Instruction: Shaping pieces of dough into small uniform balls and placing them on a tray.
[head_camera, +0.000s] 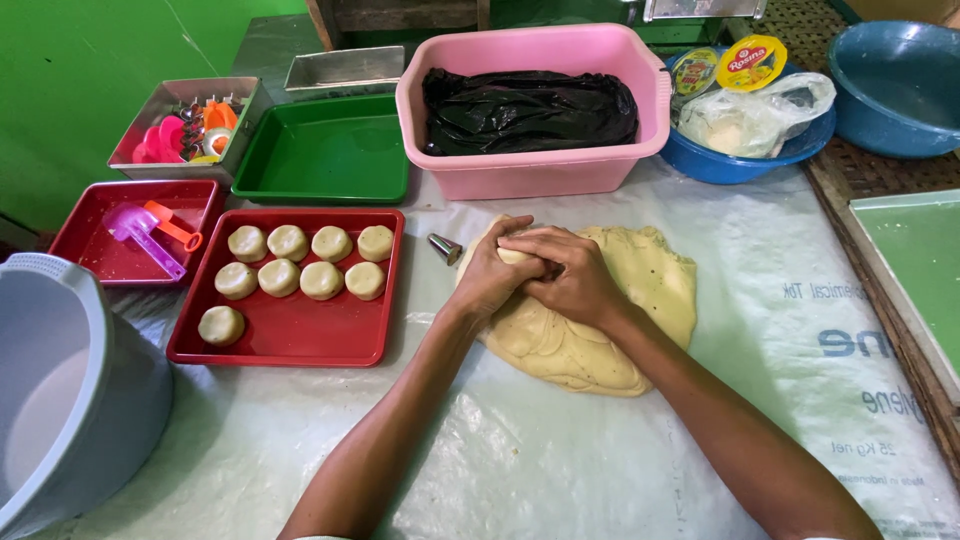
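— Now, what is held by the hands?

— A small dough piece is enclosed between them. The left hand is cupped around it from one side, the right hand is laid over it from the other, and the fingers of both are curled and pressed together around the piece, so that only a pale sliver of it is seen.

— And where is that piece kept?

— It is held just above the large flattened dough sheet, which is spread on the plastic-covered table. A small metal nozzle is seen just beside the left hand.

— What is laid out to the left?

— Nine round dough balls are set in rows on a red tray. A second red tray with a purple scoop is placed further left, and a green tray is set behind. A metal tin of coloured cutters is seen in the corner.

— And behind the hands?

— A pink tub lined with black plastic is placed there, with a blue bowl of bagged goods beside it.
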